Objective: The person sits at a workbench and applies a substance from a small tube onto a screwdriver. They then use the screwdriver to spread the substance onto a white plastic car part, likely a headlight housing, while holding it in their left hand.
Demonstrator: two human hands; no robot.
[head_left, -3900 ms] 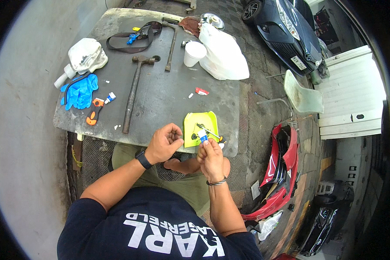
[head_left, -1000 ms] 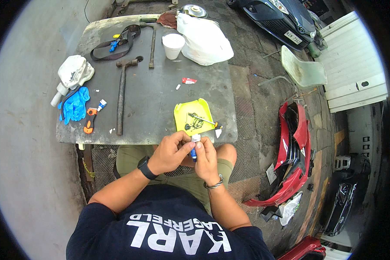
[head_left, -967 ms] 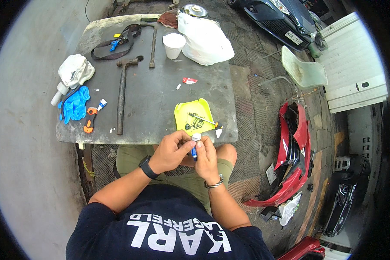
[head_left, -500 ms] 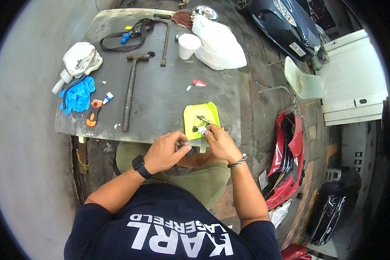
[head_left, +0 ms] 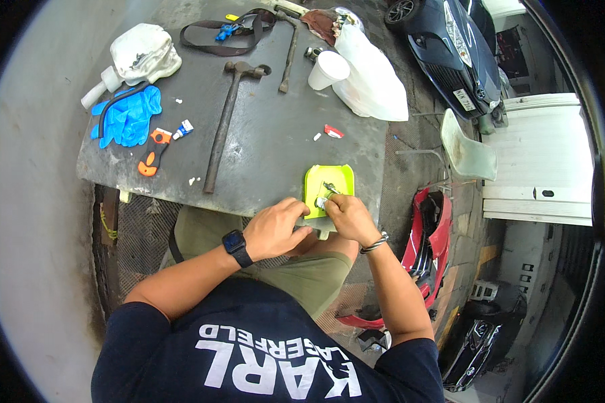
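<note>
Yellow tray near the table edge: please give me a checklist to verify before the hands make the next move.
1. Yellow tray lies flat on the table: ok, though it sits close to the near edge.
2. Right hand is at the tray, fingers on a small metal piece: ok.
3. Firm grip on that piece: cannot tell, too small.
4. Left hand is beside the tray at the table edge: ok; what it holds, cannot tell.
5. Hammer lies apart from both hands: ok.
6. White cup stands upright, far from the tray: ok.
</note>
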